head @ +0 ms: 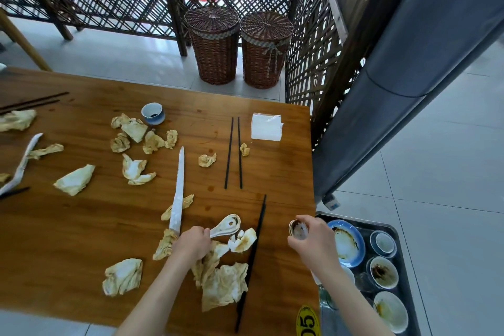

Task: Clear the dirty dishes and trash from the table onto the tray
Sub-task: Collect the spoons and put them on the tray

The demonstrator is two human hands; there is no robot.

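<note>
Left hand (192,243) curls its fingers round the handle of a soiled spoon (226,225), whose bowl projects beyond the knuckles, while right hand (313,240) pinches a small dirty cup (298,230) between its fingertips, apparently carrying it toward the tray (392,229) just beyond them.

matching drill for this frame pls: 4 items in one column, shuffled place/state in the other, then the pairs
Items:
1. white soup spoon
2. small stained cup
3. blue-rimmed plate
4. clean napkin stack

Places or states:
A. lying on the tray
B. held in the right hand
C. on the table near its far right corner
D. handle gripped by the left hand

Pairs: 1-D, 2-B, 3-A, 4-C
</note>
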